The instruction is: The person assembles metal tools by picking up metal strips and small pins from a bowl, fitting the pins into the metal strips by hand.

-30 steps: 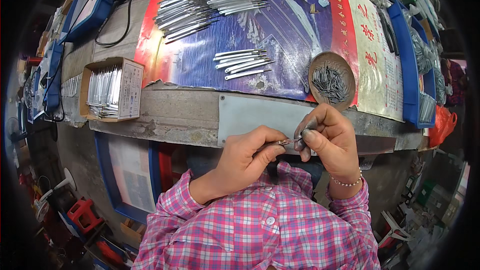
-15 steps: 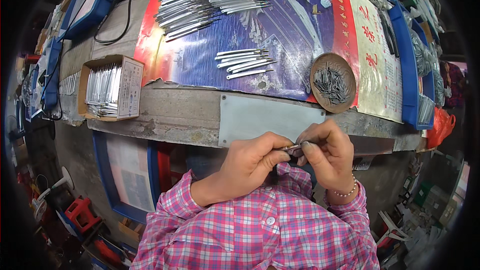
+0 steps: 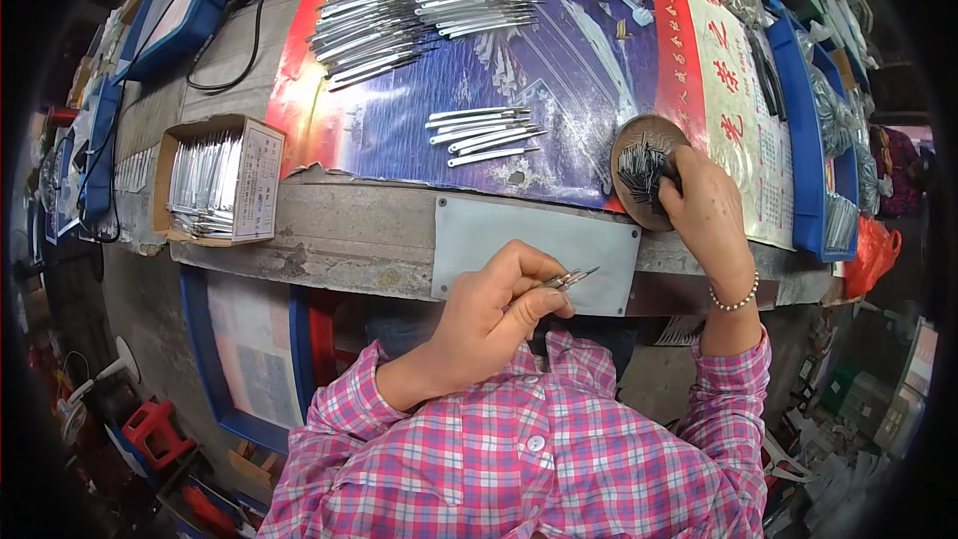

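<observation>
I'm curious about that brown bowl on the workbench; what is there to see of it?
The bowl is shallow and rounded, with a plain brown inside that might be wood or plastic. It lies open side up on the poster, near the bench's front edge. A heap of small, thin, dark-grey pieces, metallic-looking, sits inside. The right hand reaches in over its right side, hiding part of the rim; whether fingers touch the bowl itself is unclear.

Right hand moved away from left hand, now in round brown bowl among slim grey metal pins.
</observation>
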`<state>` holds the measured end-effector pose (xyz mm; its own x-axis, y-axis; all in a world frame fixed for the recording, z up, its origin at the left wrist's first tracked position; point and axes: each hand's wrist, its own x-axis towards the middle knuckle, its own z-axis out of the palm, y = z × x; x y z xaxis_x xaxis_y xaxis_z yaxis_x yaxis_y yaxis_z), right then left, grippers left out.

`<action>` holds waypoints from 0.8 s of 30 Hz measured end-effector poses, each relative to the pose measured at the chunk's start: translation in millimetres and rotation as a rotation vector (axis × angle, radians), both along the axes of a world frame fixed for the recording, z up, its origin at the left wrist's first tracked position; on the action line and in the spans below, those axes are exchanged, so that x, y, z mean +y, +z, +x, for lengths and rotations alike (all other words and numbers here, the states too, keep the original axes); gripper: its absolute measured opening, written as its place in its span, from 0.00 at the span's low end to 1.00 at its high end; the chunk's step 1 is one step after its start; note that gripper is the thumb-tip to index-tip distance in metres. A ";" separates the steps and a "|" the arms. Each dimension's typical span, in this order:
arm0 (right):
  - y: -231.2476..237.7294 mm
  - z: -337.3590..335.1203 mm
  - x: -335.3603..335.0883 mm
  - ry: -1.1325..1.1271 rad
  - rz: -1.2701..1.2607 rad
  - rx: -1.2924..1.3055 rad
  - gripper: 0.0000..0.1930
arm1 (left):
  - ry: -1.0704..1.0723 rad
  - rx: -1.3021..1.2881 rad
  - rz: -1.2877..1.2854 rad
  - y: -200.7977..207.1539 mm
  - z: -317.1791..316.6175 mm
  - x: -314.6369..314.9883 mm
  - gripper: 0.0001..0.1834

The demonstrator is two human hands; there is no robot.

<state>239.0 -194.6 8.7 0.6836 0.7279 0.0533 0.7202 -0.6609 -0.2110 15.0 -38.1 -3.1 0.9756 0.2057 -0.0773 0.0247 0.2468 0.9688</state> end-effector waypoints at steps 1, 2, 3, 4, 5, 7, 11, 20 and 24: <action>0.5 1.9 1.0 0.004 -0.024 0.018 0.09 | 0.003 -0.002 0.004 0.6 -0.1 1.1 0.07; 1.2 3.5 1.6 0.008 -0.048 0.037 0.08 | -0.008 0.015 -0.010 1.2 -0.3 2.3 0.08; 1.9 4.9 1.9 0.009 -0.044 0.035 0.08 | -0.019 0.032 -0.024 1.7 -0.3 3.3 0.09; 2.6 5.9 2.2 0.005 -0.062 0.070 0.09 | -0.018 0.030 -0.021 1.8 -0.5 4.1 0.09; 3.2 6.5 2.7 0.001 -0.081 0.106 0.09 | -0.034 0.044 -0.012 1.7 -0.5 4.8 0.09; 5.9 6.4 3.6 0.007 -0.062 0.123 0.08 | -0.050 0.058 -0.002 1.7 0.0 5.8 0.10; 11.9 8.1 2.2 -0.008 0.003 0.206 0.07 | -0.003 -0.004 -0.013 -0.9 2.0 3.6 0.09; 14.9 2.7 -7.0 -0.253 0.539 0.762 0.07 | -0.004 -0.006 0.007 -4.7 2.2 2.8 0.08; 7.0 0.5 -6.4 -0.172 0.686 0.733 0.10 | -0.018 -0.023 0.036 -4.7 2.9 0.8 0.08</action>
